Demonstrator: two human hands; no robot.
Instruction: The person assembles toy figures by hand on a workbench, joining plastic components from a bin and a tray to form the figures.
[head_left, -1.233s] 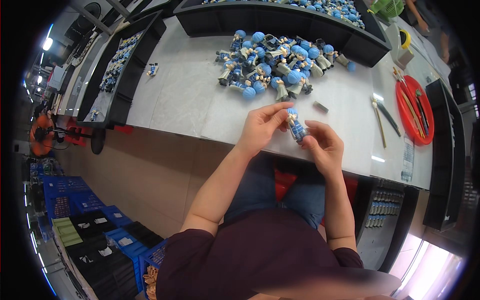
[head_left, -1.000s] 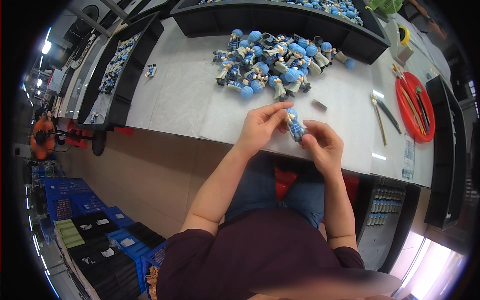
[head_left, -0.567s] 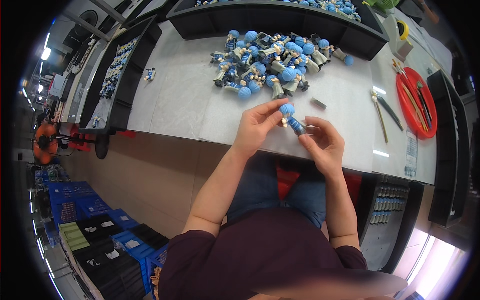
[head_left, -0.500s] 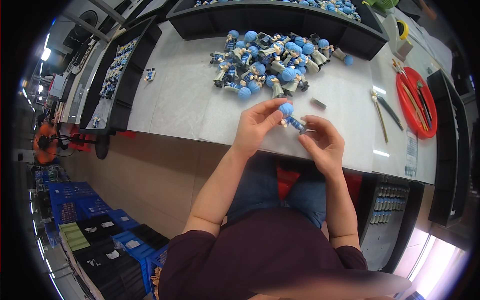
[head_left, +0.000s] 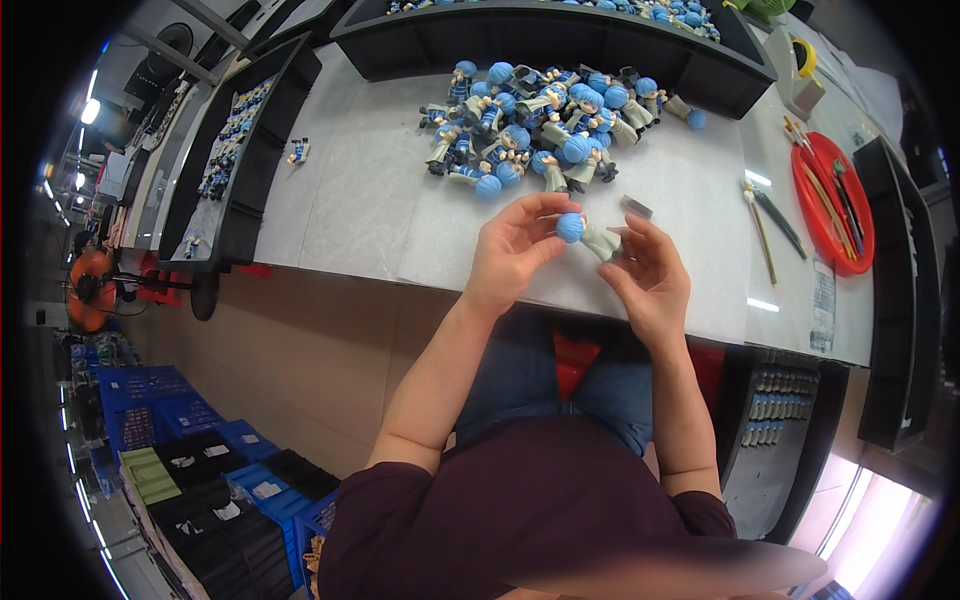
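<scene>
Between my two hands is a small figurine (head_left: pixel 598 240) with a blue-haired head and a pale grey-white coat, held on its side above the table's near edge. My left hand (head_left: pixel 518 245) pinches the head between thumb and fingers. At the other end, the fingers and thumb of my right hand (head_left: pixel 648 270) close on the feet. Just beyond my hands lies a heap of similar blue-haired figurines (head_left: pixel 545 125), tangled in different directions. A small grey block (head_left: pixel 636 206) rests on the table near my right fingertips.
Behind the heap stands a long black bin (head_left: pixel 550 45) full of figurines. A black tray (head_left: pixel 250 150) of small parts is at left, with one loose piece (head_left: pixel 299 151) beside it. Brushes lie in and near a red dish (head_left: pixel 865 245) at right. Below it, a tray (head_left: pixel 775 440) holds rows of figurines.
The figurine has been turned about its length: its blue striped front faced up before, and its pale coat shows now. Both hands stay in nearly the same place.
</scene>
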